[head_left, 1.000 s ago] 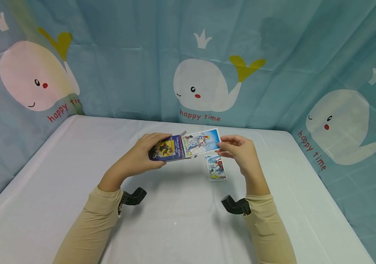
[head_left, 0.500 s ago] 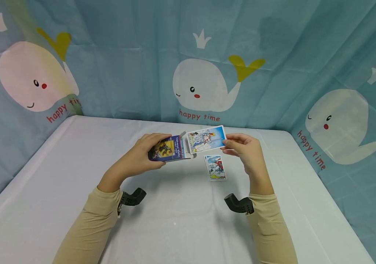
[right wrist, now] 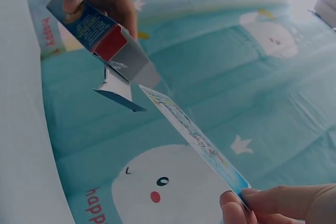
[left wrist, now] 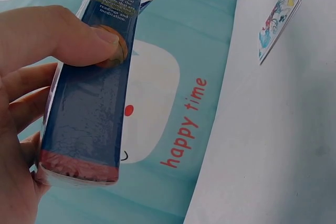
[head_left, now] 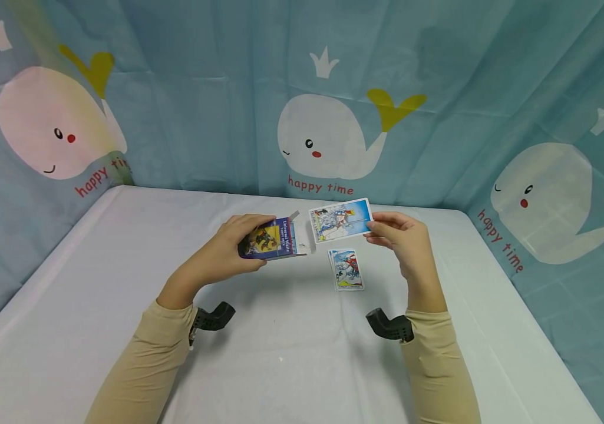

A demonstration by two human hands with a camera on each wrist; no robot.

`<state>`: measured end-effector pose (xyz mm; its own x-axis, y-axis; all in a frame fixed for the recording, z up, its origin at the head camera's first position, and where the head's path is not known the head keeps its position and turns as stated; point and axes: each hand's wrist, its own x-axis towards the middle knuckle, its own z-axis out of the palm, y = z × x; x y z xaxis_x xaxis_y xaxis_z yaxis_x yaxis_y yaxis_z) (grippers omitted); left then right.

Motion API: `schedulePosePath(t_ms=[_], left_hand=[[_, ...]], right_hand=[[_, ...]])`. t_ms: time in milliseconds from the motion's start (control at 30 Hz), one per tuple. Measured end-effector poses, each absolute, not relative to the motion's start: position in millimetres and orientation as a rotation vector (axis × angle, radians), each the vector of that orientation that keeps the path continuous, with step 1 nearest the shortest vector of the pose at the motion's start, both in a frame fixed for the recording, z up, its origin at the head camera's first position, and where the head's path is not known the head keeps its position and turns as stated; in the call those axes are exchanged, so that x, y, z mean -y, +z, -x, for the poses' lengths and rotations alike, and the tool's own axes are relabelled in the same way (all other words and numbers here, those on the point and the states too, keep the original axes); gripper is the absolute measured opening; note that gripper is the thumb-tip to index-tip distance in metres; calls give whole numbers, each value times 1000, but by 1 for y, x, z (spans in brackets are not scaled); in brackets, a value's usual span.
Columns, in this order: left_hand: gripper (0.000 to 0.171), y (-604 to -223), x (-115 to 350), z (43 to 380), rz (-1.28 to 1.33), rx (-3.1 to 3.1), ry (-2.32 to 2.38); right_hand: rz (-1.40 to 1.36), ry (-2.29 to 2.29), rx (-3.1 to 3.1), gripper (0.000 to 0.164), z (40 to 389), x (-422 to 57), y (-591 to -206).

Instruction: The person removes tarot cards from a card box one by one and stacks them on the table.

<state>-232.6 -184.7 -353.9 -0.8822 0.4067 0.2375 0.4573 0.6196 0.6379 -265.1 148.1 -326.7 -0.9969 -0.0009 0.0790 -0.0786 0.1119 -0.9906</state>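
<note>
My left hand (head_left: 230, 246) grips a blue tarot card box (head_left: 269, 238), labelled "Universal Waite", thumb on one narrow side and fingers around the other. The box's end toward the right is open, its flap (right wrist: 119, 92) hanging out in the right wrist view. Between thumb and fingers of my right hand (head_left: 399, 238) a tarot card (head_left: 340, 220) is pinched by its blue end. The card is held in the air face up, its far end just clear of the box opening. Below it on the table lies a small stack of tarot cards (head_left: 347, 270), face up.
A white cloth covers the table (head_left: 280, 365). Behind and to both sides hangs a blue-green curtain (head_left: 190, 118) printed with whales. Black camera mounts (head_left: 215, 316) sit at both wrists.
My right hand has moved right, drawing the card away from the box mouth so that a gap now shows between them. The left hand and box have stayed nearly still.
</note>
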Motion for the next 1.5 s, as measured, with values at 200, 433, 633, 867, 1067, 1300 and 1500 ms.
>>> schedulePosePath(t_ms=[200, 433, 633, 867, 1067, 1300, 1500], left_hand=[[77, -354, 184, 233, 733, 2772, -1119], [77, -355, 182, 233, 727, 2780, -1130], [76, -355, 183, 232, 718, 2776, -1130], [76, -354, 185, 231, 708, 2778, -1130], [77, -353, 186, 231, 714, 2780, -1127], [77, -355, 186, 233, 716, 2778, -1129], [78, -355, 186, 232, 713, 2781, -1139]], right_hand=[[-56, 2057, 2278, 39, 266, -151, -327], [-17, 2028, 2289, 38, 265, -155, -329], [10, 2012, 2297, 38, 267, -157, -332], [5, 1950, 2367, 39, 272, -162, -337], [5, 1914, 2420, 40, 277, -168, -342], [-23, 1865, 2510, 39, 285, -172, -347], [-65, 1831, 2569, 37, 293, -173, -352]])
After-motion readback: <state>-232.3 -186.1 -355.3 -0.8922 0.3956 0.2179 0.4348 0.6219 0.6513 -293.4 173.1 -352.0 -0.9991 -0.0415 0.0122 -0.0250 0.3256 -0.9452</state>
